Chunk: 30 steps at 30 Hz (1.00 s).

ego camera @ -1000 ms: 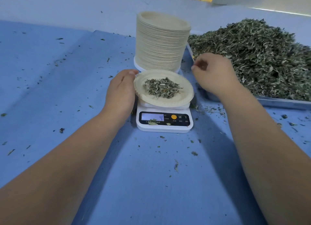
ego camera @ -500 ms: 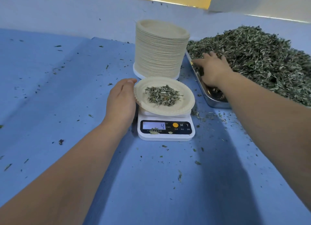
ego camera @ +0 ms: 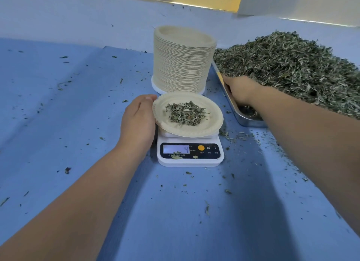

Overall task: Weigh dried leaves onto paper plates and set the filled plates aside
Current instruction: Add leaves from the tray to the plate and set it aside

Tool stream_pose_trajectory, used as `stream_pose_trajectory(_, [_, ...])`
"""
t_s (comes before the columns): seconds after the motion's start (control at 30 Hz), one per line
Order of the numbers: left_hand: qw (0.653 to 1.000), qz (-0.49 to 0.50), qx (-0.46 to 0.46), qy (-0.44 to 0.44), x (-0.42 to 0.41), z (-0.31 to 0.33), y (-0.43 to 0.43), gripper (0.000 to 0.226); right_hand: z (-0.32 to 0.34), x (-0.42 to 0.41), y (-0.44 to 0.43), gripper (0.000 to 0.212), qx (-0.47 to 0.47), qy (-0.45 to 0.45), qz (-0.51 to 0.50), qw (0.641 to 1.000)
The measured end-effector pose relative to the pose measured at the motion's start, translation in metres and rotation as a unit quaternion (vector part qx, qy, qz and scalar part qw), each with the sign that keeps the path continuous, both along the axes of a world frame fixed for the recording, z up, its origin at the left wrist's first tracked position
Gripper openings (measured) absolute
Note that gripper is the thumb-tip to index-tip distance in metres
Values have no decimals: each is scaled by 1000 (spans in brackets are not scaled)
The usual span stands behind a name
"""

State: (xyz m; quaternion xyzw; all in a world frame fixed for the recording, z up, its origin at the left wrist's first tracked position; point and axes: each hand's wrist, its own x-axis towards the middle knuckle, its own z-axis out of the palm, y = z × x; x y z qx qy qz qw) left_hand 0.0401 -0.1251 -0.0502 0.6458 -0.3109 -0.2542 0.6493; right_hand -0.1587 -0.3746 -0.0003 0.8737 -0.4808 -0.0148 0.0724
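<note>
A paper plate (ego camera: 212, 122) with a small heap of dried leaves (ego camera: 186, 113) sits slightly tilted on a white digital scale (ego camera: 190, 161) whose display reads 4. My left hand (ego camera: 139, 120) is cupped against the plate's left rim, thumb on the edge. My right hand (ego camera: 238, 88) reaches into the near edge of a big pile of dried leaves (ego camera: 292, 69) in a metal tray (ego camera: 243, 122). Its fingers are buried in the leaves and hidden.
A tall stack of empty paper plates (ego camera: 183, 60) stands right behind the scale, on a white base. Blue cloth (ego camera: 78, 108) covers the table, scattered with leaf crumbs. A pale wall runs along the far side.
My right hand has moved from above the tray's edge into the leaf pile, and its fingers have sunk into the leaves. The left hand has stayed at the plate's rim. The scale still reads 4.
</note>
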Motion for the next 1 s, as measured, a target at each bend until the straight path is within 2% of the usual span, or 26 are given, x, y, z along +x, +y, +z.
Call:
stream_pose_trajectory(0.07, [1000,1,-3,1,0,0,0,31,-1,-1,8,21,-1,43,-1,999])
stream_pose_trajectory(0.2, [1000,0,-3,3,0,0,0,31,7,-7,17,16,-3,69,3,998])
stream_pose_trajectory(0.27, [1000,1,-4,6,0,0,0,33,16,-8,18,4,-15,58,17,998])
stream_pose_trajectory(0.37, [1000,8,-3,5,1,0,-1,37,21,-5,18,24,-9,57,31,998])
stream_pose_trajectory(0.5, [1000,22,-2,15,5,-2,-3,40,13,-3,19,15,100,56,8,993])
stream_pose_trajectory(0.57, [1000,21,0,21,6,-3,-3,40,8,-5,19,13,112,66,0,992])
stream_pose_trajectory(0.7, [1000,19,-4,22,4,-1,-1,42,6,-7,25,17,55,76,8,996])
stream_pose_trajectory(0.8, [999,19,-12,40,5,-1,0,34,7,-9,30,22,17,69,3,997])
stream_pose_trajectory(1.0, [999,9,-12,48,3,2,2,33,13,-15,43,19,2,55,-3,998])
